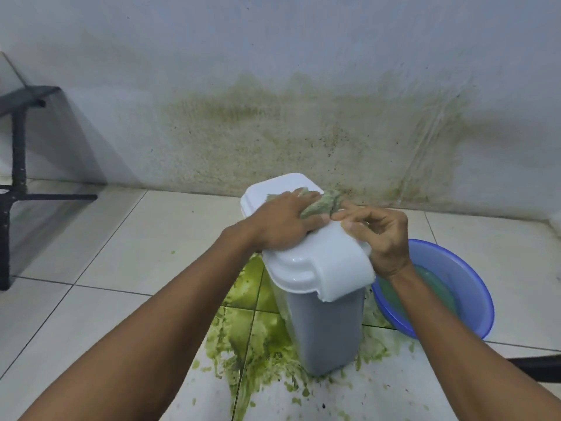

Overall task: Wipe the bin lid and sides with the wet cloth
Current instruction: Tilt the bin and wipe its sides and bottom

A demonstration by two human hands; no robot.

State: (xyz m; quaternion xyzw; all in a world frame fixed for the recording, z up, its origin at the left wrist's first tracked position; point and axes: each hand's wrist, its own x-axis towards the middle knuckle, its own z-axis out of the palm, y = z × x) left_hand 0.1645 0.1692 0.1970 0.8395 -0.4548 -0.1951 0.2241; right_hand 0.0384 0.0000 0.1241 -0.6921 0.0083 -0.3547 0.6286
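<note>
A grey bin (326, 332) with a white lid (321, 265) stands on the tiled floor in the middle of the view. A green-stained wet cloth (321, 203) lies bunched on the far part of the lid. My left hand (282, 223) presses down flat on the cloth, fingers spread over it. My right hand (379, 235) rests on the lid's right edge, and its thumb and forefinger pinch the cloth's right end. The lid's far side is partly hidden by both hands.
A blue basin (467, 287) of cloudy water sits on the floor right of the bin. Green slime (258, 341) is spread over the tiles around the bin's base. A stained wall stands close behind. A black metal frame (18, 165) is at the left.
</note>
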